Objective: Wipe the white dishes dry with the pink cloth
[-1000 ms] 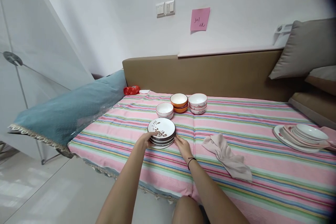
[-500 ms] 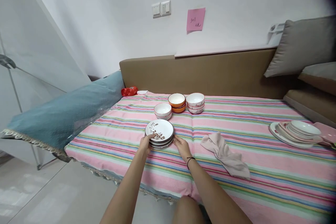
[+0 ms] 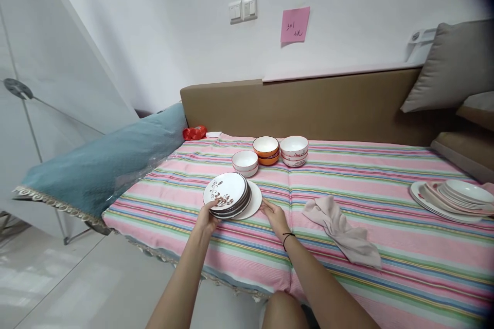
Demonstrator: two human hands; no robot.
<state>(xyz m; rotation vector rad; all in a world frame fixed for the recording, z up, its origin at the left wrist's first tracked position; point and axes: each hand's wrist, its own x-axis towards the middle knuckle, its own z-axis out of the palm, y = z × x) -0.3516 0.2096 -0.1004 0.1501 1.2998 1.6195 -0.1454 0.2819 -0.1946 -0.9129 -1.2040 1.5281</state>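
Tilting up on its left edge just beyond the left hand (image 3: 206, 217), the stack of dark-rimmed plates (image 3: 227, 195) with a brown floral print on top; fingers curled under the near-left rim, thumb on top, pinching the stack's edge. Lying flat beneath and to the right of it, a plain white plate (image 3: 253, 204), peeking out from under the tilted stack toward the right hand (image 3: 275, 214). Resting with fingers loosely spread and pointing forward-left, that right hand, fingertips touching or just short of the white plate's near-right rim; cannot tell whether contact is made. Sitting between the two hands, then, both plates: stack directly ahead of the left, white plate ahead and slightly left of the right, with the right hand the nearer one to the exposed white rim. No long axis to speak of on round plates; leaning down to the right, the stack. Farther ahead, well apart from both hands, a white bowl (image 3: 245, 162), an orange bowl stack (image 3: 266, 150) and a white bowl stack (image 3: 294, 150). Off to the right of the right hand, a crumpled beige cloth (image 3: 341, 231) on the striped bed cover (image 3: 386, 185), and far right another pile of plates (image 3: 453, 198).
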